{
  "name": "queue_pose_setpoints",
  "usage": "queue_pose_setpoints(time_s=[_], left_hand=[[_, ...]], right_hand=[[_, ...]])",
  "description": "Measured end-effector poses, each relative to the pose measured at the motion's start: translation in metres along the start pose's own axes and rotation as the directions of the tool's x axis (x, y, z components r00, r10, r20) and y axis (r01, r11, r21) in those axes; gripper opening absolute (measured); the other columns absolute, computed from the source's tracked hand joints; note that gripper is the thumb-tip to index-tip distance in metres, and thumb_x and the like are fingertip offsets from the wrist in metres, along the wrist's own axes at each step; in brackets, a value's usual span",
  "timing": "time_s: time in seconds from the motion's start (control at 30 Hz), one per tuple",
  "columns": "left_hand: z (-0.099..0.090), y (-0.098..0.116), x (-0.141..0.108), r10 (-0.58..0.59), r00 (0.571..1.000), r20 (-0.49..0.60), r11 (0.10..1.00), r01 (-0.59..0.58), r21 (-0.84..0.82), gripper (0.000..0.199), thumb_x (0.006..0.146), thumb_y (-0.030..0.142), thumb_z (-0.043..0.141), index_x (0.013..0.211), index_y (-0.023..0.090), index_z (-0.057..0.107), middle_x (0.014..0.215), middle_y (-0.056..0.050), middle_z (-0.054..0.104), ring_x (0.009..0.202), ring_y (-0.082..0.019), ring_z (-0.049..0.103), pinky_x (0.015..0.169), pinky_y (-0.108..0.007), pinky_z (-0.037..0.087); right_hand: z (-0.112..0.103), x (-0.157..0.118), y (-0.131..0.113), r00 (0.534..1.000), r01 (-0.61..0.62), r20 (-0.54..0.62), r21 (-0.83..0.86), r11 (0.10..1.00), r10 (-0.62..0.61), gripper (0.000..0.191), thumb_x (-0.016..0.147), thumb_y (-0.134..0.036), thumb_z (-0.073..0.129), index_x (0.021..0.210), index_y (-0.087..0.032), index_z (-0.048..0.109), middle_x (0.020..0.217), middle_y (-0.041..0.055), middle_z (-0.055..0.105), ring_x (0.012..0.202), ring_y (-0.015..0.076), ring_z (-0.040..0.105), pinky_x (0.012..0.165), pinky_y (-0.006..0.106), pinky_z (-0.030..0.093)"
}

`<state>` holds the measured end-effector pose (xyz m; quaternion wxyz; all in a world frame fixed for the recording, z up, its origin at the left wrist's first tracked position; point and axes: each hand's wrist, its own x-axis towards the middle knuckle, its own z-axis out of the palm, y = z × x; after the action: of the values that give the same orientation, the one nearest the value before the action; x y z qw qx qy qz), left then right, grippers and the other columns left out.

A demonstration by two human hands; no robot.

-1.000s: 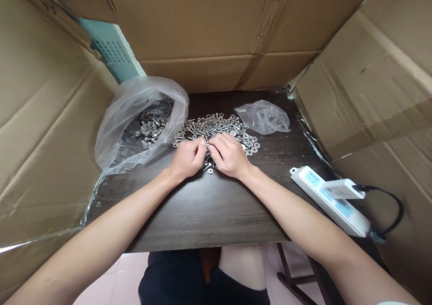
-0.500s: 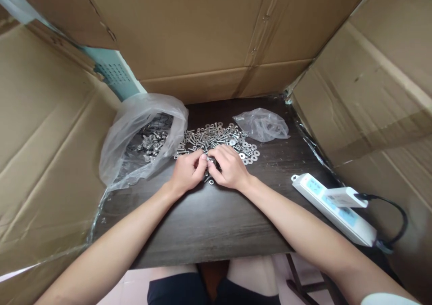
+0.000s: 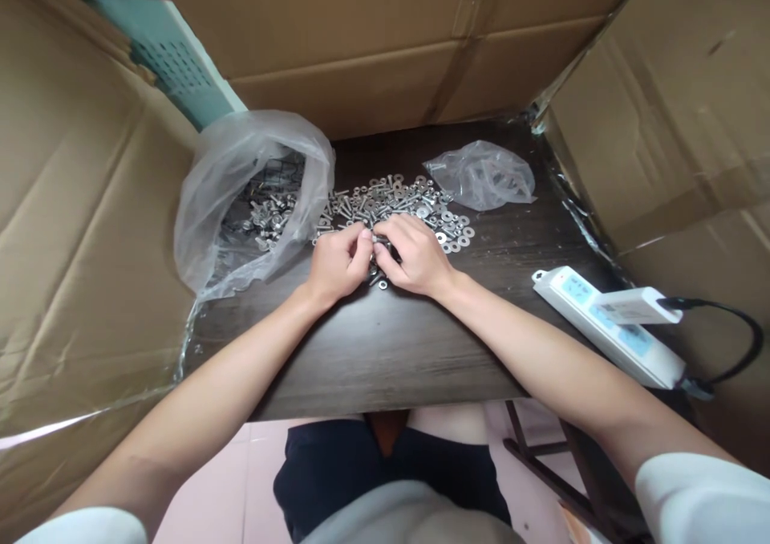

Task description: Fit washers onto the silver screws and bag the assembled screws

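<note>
My left hand (image 3: 342, 263) and my right hand (image 3: 416, 255) meet at the front edge of a pile of bolts and washers (image 3: 385, 199). Both have their fingers closed in a pinch, fingertips nearly touching. Between them is a small metal piece, too small to make out clearly. A loose nut or washer (image 3: 383, 285) lies just below the fingers on the dark table (image 3: 373, 351). To the left, an open plastic bag (image 3: 204, 199) holds more metal hardware (image 3: 270, 219).
A crumpled clear bag (image 3: 484, 176) lies at the back right. Nearer on the right is a white power strip (image 3: 607, 327) with a plugged-in adapter (image 3: 641, 306) and black cable. Cardboard walls (image 3: 373, 14) enclose the table on the back and both sides.
The camera view has tilted downward, so the table and hands appear higher and more of the lap shows. Both hands keep nearly the same pinched pose.
</note>
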<state>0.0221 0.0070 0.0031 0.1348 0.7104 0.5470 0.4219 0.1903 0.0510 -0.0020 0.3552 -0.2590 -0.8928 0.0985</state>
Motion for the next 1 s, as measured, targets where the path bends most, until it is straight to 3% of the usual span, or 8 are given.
queue_pose_setpoints(time_s=[0.7, 1.0], left_hand=[[-0.0035, -0.0002, 0.0001, -0.019, 0.999, 0.036, 0.999, 0.021, -0.040, 0.042, 0.101, 0.039, 0.037, 0.063, 0.021, 0.036, 0.052, 0.004, 0.039, 0.049, -0.011, 0.037, 0.054, -0.027, 0.027], [-0.0031, -0.0005, 0.0005, -0.033, 0.999, 0.011, 0.999, 0.033, -0.027, 0.042, 0.100, 0.039, 0.040, 0.062, 0.021, 0.036, 0.051, 0.004, 0.038, 0.048, -0.011, 0.036, 0.052, -0.027, 0.026]], right_hand=[[-0.0025, 0.0012, -0.0024, 1.000, 0.007, -0.011, 0.005, 1.000, -0.007, 0.023, 0.105, -0.027, 0.044, 0.096, -0.018, 0.064, 0.086, 0.0082, 0.066, 0.081, 0.0237, 0.053, 0.076, 0.038, 0.042], [-0.0018, 0.0008, -0.0027, 1.000, 0.000, -0.031, 0.049, 0.999, 0.002, 0.016, 0.100, -0.024, 0.048, 0.100, -0.017, 0.063, 0.088, 0.0088, 0.066, 0.081, 0.0238, 0.053, 0.077, 0.038, 0.043]])
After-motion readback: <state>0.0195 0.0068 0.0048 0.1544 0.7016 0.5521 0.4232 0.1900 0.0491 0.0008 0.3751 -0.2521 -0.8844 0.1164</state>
